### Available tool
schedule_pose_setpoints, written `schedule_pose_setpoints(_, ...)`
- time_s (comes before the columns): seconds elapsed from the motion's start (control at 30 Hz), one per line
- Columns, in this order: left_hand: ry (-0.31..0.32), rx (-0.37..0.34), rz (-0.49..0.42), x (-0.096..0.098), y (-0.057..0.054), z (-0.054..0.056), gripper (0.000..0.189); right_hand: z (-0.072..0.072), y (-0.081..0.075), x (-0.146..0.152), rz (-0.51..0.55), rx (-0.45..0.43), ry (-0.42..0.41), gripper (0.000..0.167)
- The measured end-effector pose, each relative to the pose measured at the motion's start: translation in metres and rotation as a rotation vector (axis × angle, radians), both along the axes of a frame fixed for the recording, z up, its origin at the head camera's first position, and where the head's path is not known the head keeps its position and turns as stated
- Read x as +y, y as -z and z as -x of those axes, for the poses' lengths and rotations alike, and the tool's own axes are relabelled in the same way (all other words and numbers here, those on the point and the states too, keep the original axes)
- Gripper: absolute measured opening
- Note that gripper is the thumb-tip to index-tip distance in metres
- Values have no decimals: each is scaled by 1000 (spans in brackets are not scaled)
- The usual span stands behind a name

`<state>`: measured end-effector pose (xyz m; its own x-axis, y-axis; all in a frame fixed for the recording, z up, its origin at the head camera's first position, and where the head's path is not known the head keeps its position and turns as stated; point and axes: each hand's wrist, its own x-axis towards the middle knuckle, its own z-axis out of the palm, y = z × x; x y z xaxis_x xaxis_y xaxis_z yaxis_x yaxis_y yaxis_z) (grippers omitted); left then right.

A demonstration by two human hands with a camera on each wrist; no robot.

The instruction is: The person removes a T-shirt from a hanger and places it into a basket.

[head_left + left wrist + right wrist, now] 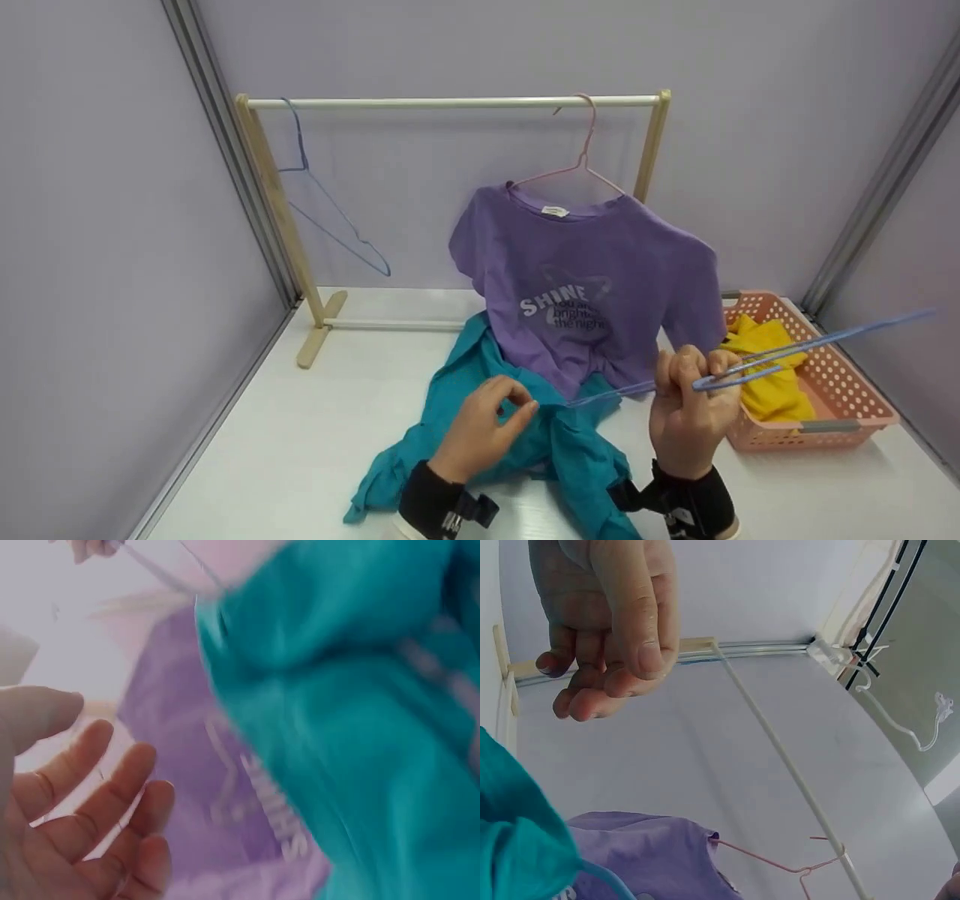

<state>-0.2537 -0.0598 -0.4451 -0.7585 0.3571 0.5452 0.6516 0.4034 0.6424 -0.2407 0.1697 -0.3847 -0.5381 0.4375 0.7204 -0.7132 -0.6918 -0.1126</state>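
Note:
My right hand [694,409] grips a blue wire hanger [825,341], one end reaching right and the other toward the teal garment [450,442]. That garment lies rumpled on the table; in the right wrist view part of the blue hanger [607,879] shows against its edge. My left hand [484,424] hovers over the teal cloth, thumb and fingers loosely bent with a gap between them. In the left wrist view, the left hand [90,810] holds nothing and is apart from the teal cloth [337,712]. Behind hangs a purple T-shirt [600,270] with printed lettering.
A rack with a white rail [450,103] and wooden legs stands at the back. The pink hanger [589,142] carries the T-shirt; another blue hanger [337,199] hangs at left. Yellow cloth [772,382] lies in a pink basket [847,382] at right.

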Motion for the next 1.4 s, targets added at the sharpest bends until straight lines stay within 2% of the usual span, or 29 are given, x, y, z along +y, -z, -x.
schedule_pose_setpoints(0.13,59,1,-36,8,-2,-7,16,-10,-8,-1,70,7,11,35)
schedule_pose_setpoints(0.23,80,7,-66,13,-3,-11,14,-15,-7,-7,61,28,-40,32)
schedule_pose_setpoints(0.37,157,-23,-98,19,-4,-16,25,-16,1,-24,-13,81,-151,26)
schedule_pose_setpoints(0.57,314,-159,-121,21,-3,-17,23,-14,12,-42,-119,127,-304,29)
schedule_pose_setpoints(0.67,311,-194,-119,19,-3,-16,34,-13,14,-43,-209,98,-336,30)
schedule_pose_setpoints(0.87,199,-159,-104,-3,-12,-11,47,-14,14,-38,-540,-75,-274,18)
schedule_pose_setpoints(0.97,134,-129,-99,-21,-17,-7,46,-14,16,-33,-674,-157,-260,33)
schedule_pose_setpoints(1.07,55,-109,-124,-41,-19,-1,44,-11,18,-29,-814,-227,-160,40)
schedule_pose_setpoints(1.17,-36,-103,-180,-60,-18,5,42,-5,18,-24,-967,-415,-17,38)
schedule_pose_setpoints(1.3,-188,-113,-273,-79,-13,13,44,10,25,-17,-1299,-696,130,39)
schedule_pose_setpoints(1.4,-301,-116,-346,-87,-5,19,46,23,40,-13,-1563,-796,182,54)
